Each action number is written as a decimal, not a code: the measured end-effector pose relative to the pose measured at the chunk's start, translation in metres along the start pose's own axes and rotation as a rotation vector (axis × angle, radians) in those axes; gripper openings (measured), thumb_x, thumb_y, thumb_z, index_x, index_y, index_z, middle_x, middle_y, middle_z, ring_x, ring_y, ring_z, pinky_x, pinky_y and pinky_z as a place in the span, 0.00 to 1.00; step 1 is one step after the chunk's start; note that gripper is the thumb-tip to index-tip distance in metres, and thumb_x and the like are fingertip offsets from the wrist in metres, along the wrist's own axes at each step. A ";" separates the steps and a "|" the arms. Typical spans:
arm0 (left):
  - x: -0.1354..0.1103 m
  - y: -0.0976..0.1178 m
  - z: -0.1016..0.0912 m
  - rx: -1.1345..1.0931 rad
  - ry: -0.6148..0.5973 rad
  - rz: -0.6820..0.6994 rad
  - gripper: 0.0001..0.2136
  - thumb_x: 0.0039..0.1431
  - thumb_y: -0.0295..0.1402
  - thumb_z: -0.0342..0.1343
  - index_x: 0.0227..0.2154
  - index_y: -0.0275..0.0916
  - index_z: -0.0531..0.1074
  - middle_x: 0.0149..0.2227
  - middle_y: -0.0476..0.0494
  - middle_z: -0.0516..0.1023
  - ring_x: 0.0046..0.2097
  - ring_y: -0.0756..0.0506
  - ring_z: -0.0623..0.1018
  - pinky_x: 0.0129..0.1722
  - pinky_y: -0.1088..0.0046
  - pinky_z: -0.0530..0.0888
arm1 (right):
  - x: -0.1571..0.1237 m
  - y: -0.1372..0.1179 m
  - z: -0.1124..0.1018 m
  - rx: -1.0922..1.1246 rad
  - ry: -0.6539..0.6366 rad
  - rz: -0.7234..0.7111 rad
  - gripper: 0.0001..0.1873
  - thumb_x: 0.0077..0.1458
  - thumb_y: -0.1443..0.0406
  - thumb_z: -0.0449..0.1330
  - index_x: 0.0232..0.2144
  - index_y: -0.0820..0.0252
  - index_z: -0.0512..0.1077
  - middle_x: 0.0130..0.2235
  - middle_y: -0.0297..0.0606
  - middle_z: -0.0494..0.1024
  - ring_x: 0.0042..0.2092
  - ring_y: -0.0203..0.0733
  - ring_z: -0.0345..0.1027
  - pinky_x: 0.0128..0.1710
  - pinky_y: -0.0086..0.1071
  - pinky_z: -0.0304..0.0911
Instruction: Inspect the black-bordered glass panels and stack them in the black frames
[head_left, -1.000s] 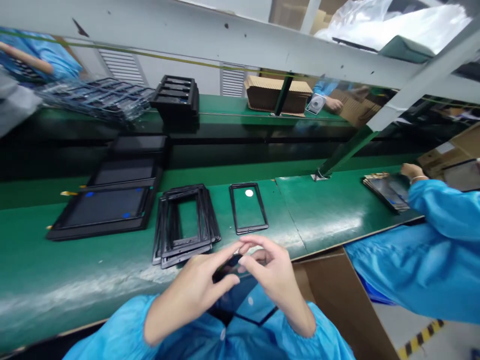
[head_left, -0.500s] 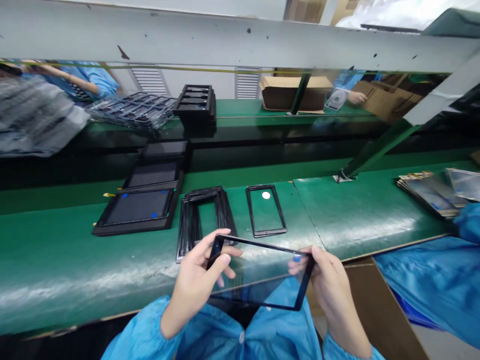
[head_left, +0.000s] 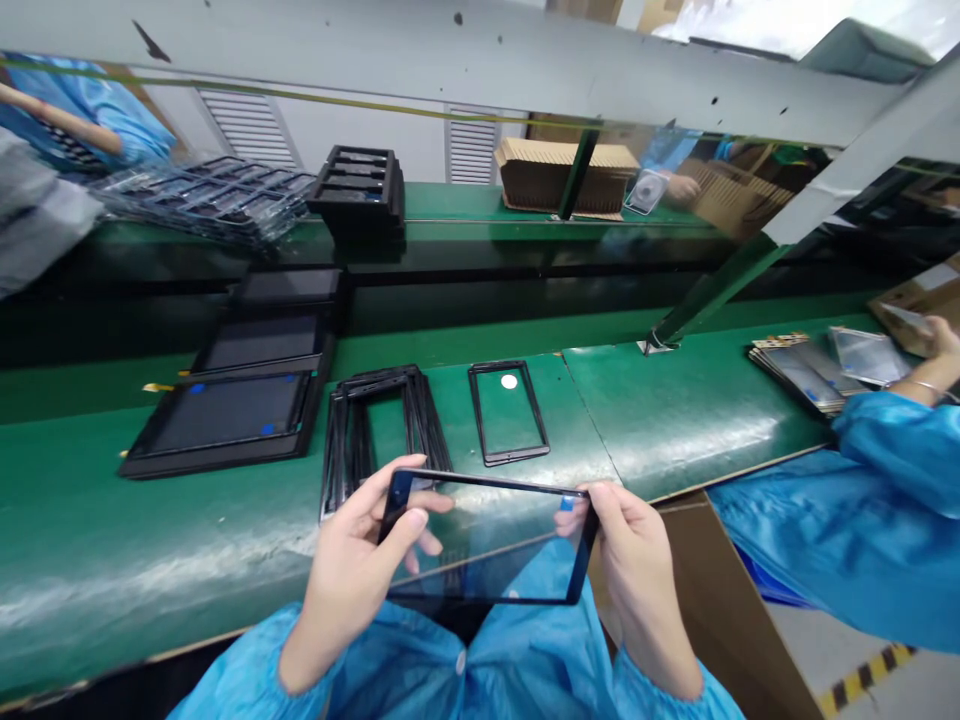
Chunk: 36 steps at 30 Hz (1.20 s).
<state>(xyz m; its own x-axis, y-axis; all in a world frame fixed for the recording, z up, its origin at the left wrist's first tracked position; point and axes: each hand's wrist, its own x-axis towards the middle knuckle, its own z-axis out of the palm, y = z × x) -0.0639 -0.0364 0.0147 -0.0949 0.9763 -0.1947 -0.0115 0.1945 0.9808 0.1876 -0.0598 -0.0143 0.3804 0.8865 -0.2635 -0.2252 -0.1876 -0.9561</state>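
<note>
My left hand [head_left: 356,560] and my right hand [head_left: 637,580] hold a black-framed clear glass panel [head_left: 487,540] level by its short edges, just above the front of the green workbench [head_left: 150,530]. A small blue mark sits on the panel's top edge near my right thumb. Beyond my left hand lies a stack of black open frames [head_left: 382,440], partly hidden behind the panel. A single black frame with a white round dot [head_left: 508,410] lies flat to its right. A black tray with blue marks [head_left: 225,412] rests further left.
A person in a blue gown [head_left: 862,520] works at my right, their hand [head_left: 930,345] by a stack of glass panels [head_left: 802,375]. A shelf beam [head_left: 450,50] crosses overhead. A brown cardboard box [head_left: 712,600] stands below the bench's right edge.
My hands have moved apart and now hold the panel out flat, no longer close together near my chest. The person at my right has moved their hand further right, away from the stack.
</note>
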 end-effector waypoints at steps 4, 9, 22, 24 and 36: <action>0.000 -0.001 0.001 0.001 0.007 -0.004 0.25 0.60 0.44 0.67 0.57 0.40 0.74 0.36 0.41 0.88 0.25 0.45 0.82 0.20 0.74 0.77 | 0.000 -0.001 -0.002 -0.031 -0.028 -0.030 0.20 0.59 0.46 0.71 0.29 0.55 0.84 0.25 0.38 0.85 0.28 0.48 0.82 0.31 0.36 0.80; -0.002 0.000 0.001 0.030 0.019 0.012 0.23 0.61 0.42 0.67 0.56 0.40 0.76 0.35 0.43 0.89 0.25 0.45 0.83 0.21 0.74 0.77 | 0.004 -0.007 -0.003 -0.038 -0.093 -0.028 0.21 0.57 0.46 0.72 0.29 0.56 0.84 0.24 0.39 0.85 0.27 0.49 0.83 0.32 0.36 0.80; 0.031 -0.020 -0.015 -0.150 -0.076 -0.096 0.35 0.54 0.44 0.75 0.61 0.39 0.69 0.35 0.44 0.88 0.23 0.47 0.81 0.17 0.77 0.76 | 0.003 -0.004 -0.002 0.307 -0.307 0.039 0.19 0.54 0.52 0.76 0.46 0.49 0.86 0.39 0.41 0.90 0.32 0.47 0.85 0.33 0.35 0.80; 0.033 -0.021 -0.016 -0.176 -0.088 -0.115 0.37 0.52 0.44 0.76 0.61 0.39 0.69 0.35 0.44 0.88 0.24 0.45 0.82 0.17 0.76 0.77 | 0.003 -0.001 0.002 0.365 -0.301 0.058 0.20 0.50 0.51 0.78 0.45 0.48 0.87 0.43 0.41 0.90 0.33 0.47 0.85 0.32 0.36 0.80; 0.021 -0.009 -0.001 -0.192 -0.036 -0.068 0.34 0.53 0.45 0.76 0.60 0.39 0.73 0.34 0.45 0.88 0.24 0.47 0.82 0.18 0.78 0.78 | 0.008 0.004 0.013 0.355 0.056 0.075 0.20 0.43 0.57 0.82 0.39 0.53 0.88 0.35 0.40 0.89 0.25 0.40 0.81 0.25 0.28 0.77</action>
<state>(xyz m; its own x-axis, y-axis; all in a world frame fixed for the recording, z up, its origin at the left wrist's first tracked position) -0.0672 -0.0182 0.0022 -0.0519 0.9650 -0.2571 -0.2068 0.2414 0.9481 0.1784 -0.0482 -0.0189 0.3971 0.8494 -0.3476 -0.5478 -0.0845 -0.8323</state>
